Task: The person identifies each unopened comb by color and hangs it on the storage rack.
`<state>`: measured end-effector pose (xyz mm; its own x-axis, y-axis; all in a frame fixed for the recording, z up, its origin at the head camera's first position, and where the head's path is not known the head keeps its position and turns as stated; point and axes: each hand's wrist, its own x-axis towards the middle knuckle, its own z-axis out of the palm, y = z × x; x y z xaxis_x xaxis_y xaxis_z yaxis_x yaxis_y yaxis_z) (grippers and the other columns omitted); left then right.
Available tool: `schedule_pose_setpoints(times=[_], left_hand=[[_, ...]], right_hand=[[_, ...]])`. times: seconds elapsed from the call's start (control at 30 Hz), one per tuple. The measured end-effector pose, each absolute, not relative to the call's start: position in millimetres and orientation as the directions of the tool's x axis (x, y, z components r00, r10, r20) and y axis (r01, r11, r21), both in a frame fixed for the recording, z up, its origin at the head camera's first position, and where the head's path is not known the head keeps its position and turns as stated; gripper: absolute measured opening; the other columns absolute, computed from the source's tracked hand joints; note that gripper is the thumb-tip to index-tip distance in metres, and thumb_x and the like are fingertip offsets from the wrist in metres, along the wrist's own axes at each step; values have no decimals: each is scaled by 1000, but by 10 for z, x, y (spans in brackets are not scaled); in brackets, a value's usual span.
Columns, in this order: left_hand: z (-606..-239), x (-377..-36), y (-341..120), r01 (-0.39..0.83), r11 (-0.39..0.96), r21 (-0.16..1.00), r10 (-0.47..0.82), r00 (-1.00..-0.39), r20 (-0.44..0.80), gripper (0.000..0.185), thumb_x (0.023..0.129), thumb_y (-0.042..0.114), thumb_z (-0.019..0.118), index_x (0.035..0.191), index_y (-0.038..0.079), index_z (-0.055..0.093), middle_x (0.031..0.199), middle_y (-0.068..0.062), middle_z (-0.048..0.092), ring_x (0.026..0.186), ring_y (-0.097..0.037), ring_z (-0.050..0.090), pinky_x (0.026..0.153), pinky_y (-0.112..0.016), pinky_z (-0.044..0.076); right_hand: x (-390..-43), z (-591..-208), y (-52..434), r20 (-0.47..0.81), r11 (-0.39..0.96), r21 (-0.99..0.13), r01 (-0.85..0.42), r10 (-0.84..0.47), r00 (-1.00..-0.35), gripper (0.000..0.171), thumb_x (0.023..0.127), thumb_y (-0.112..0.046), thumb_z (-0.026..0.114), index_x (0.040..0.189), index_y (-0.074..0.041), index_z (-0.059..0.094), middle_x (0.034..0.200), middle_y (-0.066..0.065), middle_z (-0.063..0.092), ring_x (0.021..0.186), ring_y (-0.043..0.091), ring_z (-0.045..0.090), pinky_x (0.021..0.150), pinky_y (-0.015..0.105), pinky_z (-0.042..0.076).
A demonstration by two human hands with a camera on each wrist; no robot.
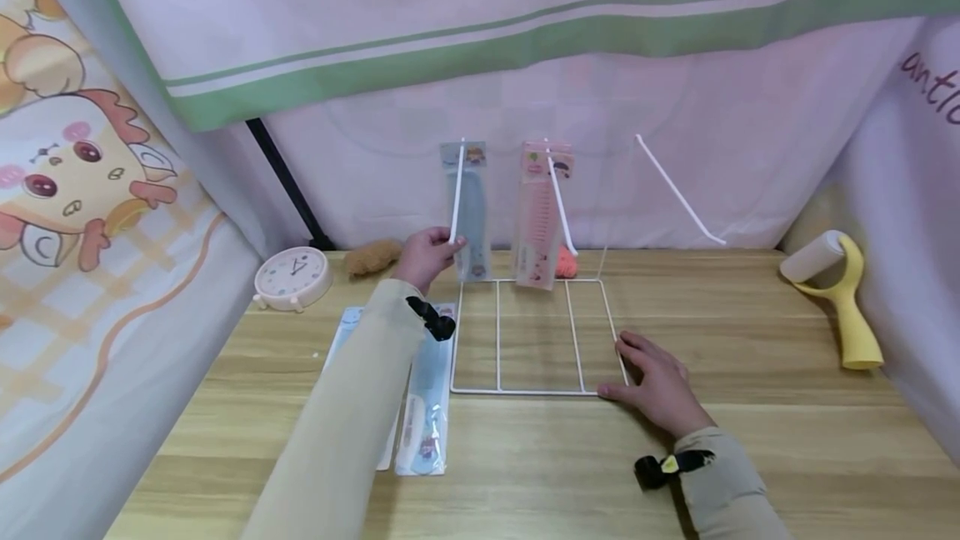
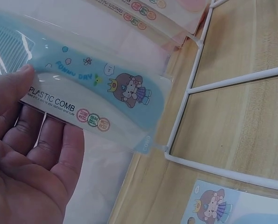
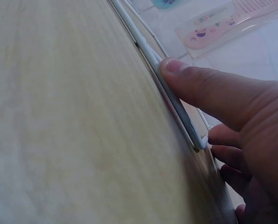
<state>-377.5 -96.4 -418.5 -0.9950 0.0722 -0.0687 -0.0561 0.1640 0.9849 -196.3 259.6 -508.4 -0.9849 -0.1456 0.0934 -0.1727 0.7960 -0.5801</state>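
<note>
A white wire display rack [image 1: 498, 340] stands on the wooden table, its hook arms sticking out toward me. On the left hook hangs a packaged blue plastic comb [image 1: 473, 211]. My left hand [image 1: 424, 259] pinches this package at its left edge, thumb on the front and fingers behind in the left wrist view. Packaged pink combs [image 1: 536, 215] hang from the middle hook. My right hand [image 1: 660, 386] holds the near right corner of the rack's base, thumb on the front wire [image 3: 176, 100] and fingers around the side. More blue comb packages [image 1: 426, 390] lie left of the base, partly hidden by my left forearm.
A round pink clock [image 1: 292, 280] and a brown fuzzy object [image 1: 372, 258] sit at the back left. Behind the rack lies a small orange-red object [image 1: 567, 262]. A yellow-handled lint roller [image 1: 855, 307] is at the far right. Fabric curtains [image 1: 375, 165] border the table.
</note>
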Motion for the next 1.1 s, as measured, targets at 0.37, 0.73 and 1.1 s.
schedule_pose_setpoints(times=[0.37, 0.73, 1.1], left_hand=[[-4255, -3827, -947, -52, 258, 965, 92, -993, -79, 37, 96, 25, 69, 127, 4, 64, 124, -13, 67, 111, -28, 62, 100, -43, 46], [-4318, -3754, -992, 12, 286, 958, 105, -994, -19, 40, 96, 26, 70, 127, 1, 62, 124, -15, 66, 114, -26, 58, 102, -43, 43], [-4392, -3592, -1107, -92, 263, 960, 70, -991, -114, 36, 95, 25, 70, 127, 11, 62, 127, -6, 63, 121, -24, 56, 105, -46, 42]], right_hand=[[-1959, -5103, 2608, 84, 796, -582, -163, -141, -986, 89, 80, -48, 81, 144, 4, 48, 155, 23, 38, 139, 52, 30, 103, 65, 20], [-1984, -5108, 2620, 79, 799, -579, -162, -143, -987, 91, 80, -52, 80, 145, 3, 48, 155, 22, 38, 139, 51, 30, 103, 64, 20], [-1976, -5107, 2622, 80, 794, -585, -165, -145, -986, 90, 80, -50, 80, 144, 4, 48, 155, 23, 37, 138, 52, 30, 103, 65, 19]])
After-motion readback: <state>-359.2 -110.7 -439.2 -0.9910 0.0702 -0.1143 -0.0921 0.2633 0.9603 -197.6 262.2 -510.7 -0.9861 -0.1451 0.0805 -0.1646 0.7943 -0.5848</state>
